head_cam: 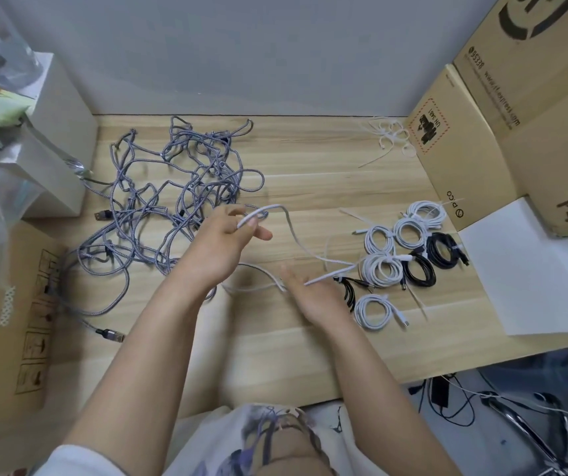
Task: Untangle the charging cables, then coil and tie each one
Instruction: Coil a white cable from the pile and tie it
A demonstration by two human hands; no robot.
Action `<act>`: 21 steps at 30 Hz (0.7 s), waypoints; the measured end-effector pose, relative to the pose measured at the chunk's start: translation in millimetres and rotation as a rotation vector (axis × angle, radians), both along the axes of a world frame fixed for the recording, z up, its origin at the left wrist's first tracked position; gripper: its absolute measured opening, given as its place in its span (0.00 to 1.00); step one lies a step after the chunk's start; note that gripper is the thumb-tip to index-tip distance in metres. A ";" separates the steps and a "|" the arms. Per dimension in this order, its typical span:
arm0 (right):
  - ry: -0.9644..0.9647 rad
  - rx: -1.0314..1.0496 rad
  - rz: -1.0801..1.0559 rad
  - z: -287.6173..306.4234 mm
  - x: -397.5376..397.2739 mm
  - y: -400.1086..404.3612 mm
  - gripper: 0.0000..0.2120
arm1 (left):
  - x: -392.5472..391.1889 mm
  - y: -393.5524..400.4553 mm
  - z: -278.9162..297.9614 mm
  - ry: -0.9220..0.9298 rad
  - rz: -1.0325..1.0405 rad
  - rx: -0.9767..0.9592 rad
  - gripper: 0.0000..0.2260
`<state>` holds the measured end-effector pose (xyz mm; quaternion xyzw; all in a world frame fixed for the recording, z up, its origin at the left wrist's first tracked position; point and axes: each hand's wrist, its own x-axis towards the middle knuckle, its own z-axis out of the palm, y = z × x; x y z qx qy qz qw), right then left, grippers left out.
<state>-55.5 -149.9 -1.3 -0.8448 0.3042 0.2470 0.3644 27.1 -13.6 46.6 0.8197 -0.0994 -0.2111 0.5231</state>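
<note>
Left hand (222, 240) holds one end of a white cable (296, 240) in its grip above the worktop (275, 345). Right hand (313, 295), fingers straight, touches its other part. Grey tangle (172, 197) lies left; tied coils (402, 255) right.

Grey-violet braided tangle (172, 197), white and black coils (409, 249) (on pale wood-grain table (310, 173)).
</note>
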 end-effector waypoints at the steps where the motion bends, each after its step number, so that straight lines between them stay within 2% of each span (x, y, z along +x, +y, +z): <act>1: 0.034 -0.089 0.073 0.1 -0.7 -2.2 0.44 | 0.2 0.2 1.6 0.012 0.017 -0.022 0.15; 3: 0.119 -0.158 0.222 4.2 -1.1 -8.4 0.37 | -0.6 -0.9 7.7 0.086 0.049 -0.114 0.18; 5: 0.168 -0.082 0.317 19.0 -0.6 -9.7 0.36 | -0.7 -2.6 12.1 0.146 0.096 -0.195 0.18; 8: 0.145 0.089 0.334 33.1 -1.0 -7.1 0.40 | 1.7 -2.5 18.5 0.197 0.198 -0.272 0.15; 12: 0.019 0.455 0.307 44.3 -0.2 -5.0 0.49 | 4.6 0.1 25.8 0.230 0.218 -0.441 0.06; 14: -0.195 0.578 0.264 50.8 4.3 -2.9 0.43 | 4.4 2.6 25.5 0.205 0.160 -0.417 0.09; 15: -0.348 0.616 0.207 55.4 6.9 -1.3 0.36 | 3.6 4.1 25.9 0.184 0.111 -0.386 0.09; 18: -0.848 0.572 -0.053 71.4 14.0 0.8 0.03 | -0.8 6.9 31.6 0.138 -0.046 -0.357 0.07; 19: -0.979 0.458 -0.077 74.9 16.4 -0.4 0.05 | -2.1 7.7 33.9 0.130 -0.093 -0.367 0.07; 21: -1.086 0.252 -0.016 73.4 20.7 -3.0 0.10 | -3.4 8.1 36.4 0.126 -0.156 -0.394 0.08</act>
